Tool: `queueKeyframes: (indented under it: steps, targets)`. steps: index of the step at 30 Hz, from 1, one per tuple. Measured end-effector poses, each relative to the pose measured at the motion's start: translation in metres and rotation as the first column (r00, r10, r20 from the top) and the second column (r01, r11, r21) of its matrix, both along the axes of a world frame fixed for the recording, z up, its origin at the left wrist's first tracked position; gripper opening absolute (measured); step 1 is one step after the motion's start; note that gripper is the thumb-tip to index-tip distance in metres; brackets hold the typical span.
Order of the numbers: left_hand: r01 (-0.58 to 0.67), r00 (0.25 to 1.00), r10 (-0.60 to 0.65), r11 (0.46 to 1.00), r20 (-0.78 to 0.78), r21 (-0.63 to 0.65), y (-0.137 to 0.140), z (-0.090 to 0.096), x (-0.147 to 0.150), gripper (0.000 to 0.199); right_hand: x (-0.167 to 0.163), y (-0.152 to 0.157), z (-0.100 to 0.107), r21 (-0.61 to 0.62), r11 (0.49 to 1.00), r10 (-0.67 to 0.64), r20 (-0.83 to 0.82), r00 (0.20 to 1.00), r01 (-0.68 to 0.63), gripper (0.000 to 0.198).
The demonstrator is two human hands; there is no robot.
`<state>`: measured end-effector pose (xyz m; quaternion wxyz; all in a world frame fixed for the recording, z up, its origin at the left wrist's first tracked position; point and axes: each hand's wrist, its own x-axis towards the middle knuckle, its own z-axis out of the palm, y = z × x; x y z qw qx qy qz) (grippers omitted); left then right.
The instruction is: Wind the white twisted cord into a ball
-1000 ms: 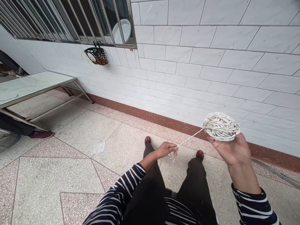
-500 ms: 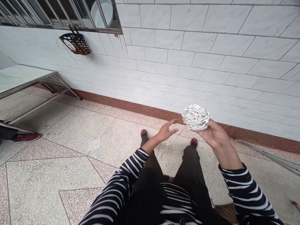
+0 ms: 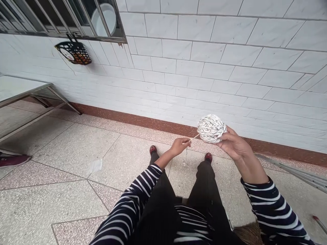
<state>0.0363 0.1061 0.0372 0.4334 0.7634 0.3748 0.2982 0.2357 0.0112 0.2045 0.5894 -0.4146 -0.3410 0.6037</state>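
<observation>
A round ball of white cord [image 3: 211,128] with darker flecks is held up in front of me, wound in many crossing turns. My right hand [image 3: 235,144] grips it from the right side, fingers behind and thumb in front. To its left, my left hand [image 3: 180,146] pinches a thin strand of cord [image 3: 195,137] that runs taut to the ball's lower left side. Below the pinch, a loose length of the strand hangs toward the floor, where a small pale tangle [image 3: 183,163] shows between my feet.
A white tiled wall [image 3: 163,68] stands ahead. On the barred window [image 3: 63,17] hangs a black basket [image 3: 74,52]. At left are a metal-framed table [image 3: 25,89] and another person's shoe [image 3: 15,160]. Paper [image 3: 95,166] lies on the floor; metal rails [image 3: 291,170] lie at right.
My left hand, with fingers apart before, has closed on the strand and draws it taut from the ball. My right hand keeps its hold. The view has shifted slightly right.
</observation>
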Motion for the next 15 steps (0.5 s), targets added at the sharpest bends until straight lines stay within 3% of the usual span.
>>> queueKeyframes:
  steps: [4, 7, 12, 15]
  targets:
    - [-0.053, 0.993, 0.048, 0.998, -0.110, -0.043, 0.016, -0.020, -0.020, 0.027, 0.004, -0.005, 0.043, 0.197, 0.977, -0.075, -0.009, 0.997, 0.075, 0.068]
    - [-0.092, 0.990, 0.089, 0.996, -0.109, -0.021, 0.036, -0.011, -0.019, 0.028, -0.001, -0.016, 0.076, 0.370, 0.923, -0.103, -0.033, 0.994, 0.108, 0.073]
    - [-0.080, 0.990, 0.084, 0.996, -0.111, 0.046, 0.093, 0.049, 0.008, 0.031, -0.008, -0.048, 0.096, 0.495, 0.843, -0.241, 0.000, 0.970, 0.210, 0.072]
    - [-0.084, 0.990, 0.103, 0.978, -0.096, 0.192, 0.130, 0.094, 0.024, 0.027, 0.002, -0.064, 0.091, 0.465, 0.862, -0.252, 0.050, 0.966, 0.201, 0.062]
